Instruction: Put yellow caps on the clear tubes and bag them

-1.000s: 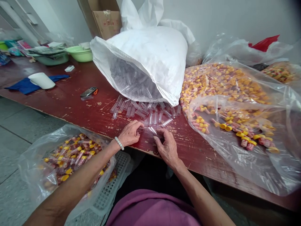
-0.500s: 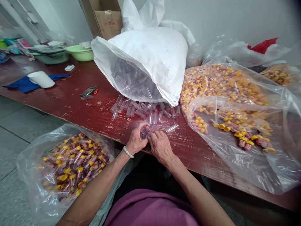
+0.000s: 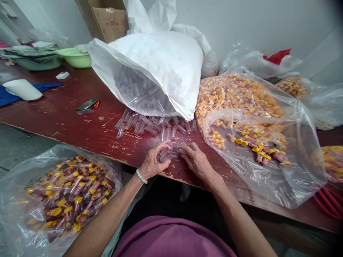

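Observation:
My left hand (image 3: pixel 152 161), with a pale bead bracelet at the wrist, is closed around a small bunch of clear plastic tubes (image 3: pixel 164 156), open ends toward me. To its right, my right hand (image 3: pixel 197 160) reaches low over the table, its thumb and fingers around a single clear tube (image 3: pixel 182 151), partly hidden by the fingers. Beyond both hands lies a loose row of empty clear tubes (image 3: pixel 151 125). They spill from the mouth of a large white sack (image 3: pixel 166 64), which holds many more.
On the right, a clear plastic bag (image 3: pixel 268 182) holds yellow-capped pieces with red-and-white wrapping. A floor-level bag (image 3: pixel 16 200) at left contains filled, capped tubes. A phone-like device (image 3: pixel 88 104), a white roll (image 3: pixel 23 89) and a green basin (image 3: pixel 76 59) stand on the red table (image 3: pixel 66 125).
My right hand has moved away from the left hand, rightward to the lone tube on the table. The left hand keeps its bunch of tubes. The view has turned slightly right.

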`<state>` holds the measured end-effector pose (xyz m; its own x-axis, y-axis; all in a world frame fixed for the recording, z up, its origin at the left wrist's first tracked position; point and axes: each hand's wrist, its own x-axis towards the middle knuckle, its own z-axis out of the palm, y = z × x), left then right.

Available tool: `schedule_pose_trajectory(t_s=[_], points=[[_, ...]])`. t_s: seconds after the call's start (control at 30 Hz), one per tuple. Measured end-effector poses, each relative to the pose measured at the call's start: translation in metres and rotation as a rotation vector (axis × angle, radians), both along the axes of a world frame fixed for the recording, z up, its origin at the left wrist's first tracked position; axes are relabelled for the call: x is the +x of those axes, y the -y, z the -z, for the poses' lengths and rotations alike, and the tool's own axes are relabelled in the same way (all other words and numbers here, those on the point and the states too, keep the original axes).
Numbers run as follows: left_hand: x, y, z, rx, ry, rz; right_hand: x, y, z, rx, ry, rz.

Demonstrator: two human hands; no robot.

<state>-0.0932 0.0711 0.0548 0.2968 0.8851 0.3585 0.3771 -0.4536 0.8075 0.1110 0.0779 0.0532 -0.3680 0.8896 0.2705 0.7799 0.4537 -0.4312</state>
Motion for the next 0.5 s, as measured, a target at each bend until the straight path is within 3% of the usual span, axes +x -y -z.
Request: schedule_pose_trajectory(t_s=[0.1,0.2,0.37,0.5], points=[[0.003,0.001,0.002,0.056,-0.044,0.098,-0.015,0.009,-0.015,-0.061,-0.155,-0.097],[0.005,0.002,0.004,0.047,-0.048,0.124,-0.022,0.012,-0.023,-0.077,-0.281,-0.082],[0.012,0.003,0.006,0.015,-0.029,0.039,-0.027,0.020,-0.022,-0.120,-0.427,-0.179],[0.018,0.004,0.007,0.006,-0.006,-0.047,-0.034,0.033,-0.014,-0.305,-0.624,-0.227]])
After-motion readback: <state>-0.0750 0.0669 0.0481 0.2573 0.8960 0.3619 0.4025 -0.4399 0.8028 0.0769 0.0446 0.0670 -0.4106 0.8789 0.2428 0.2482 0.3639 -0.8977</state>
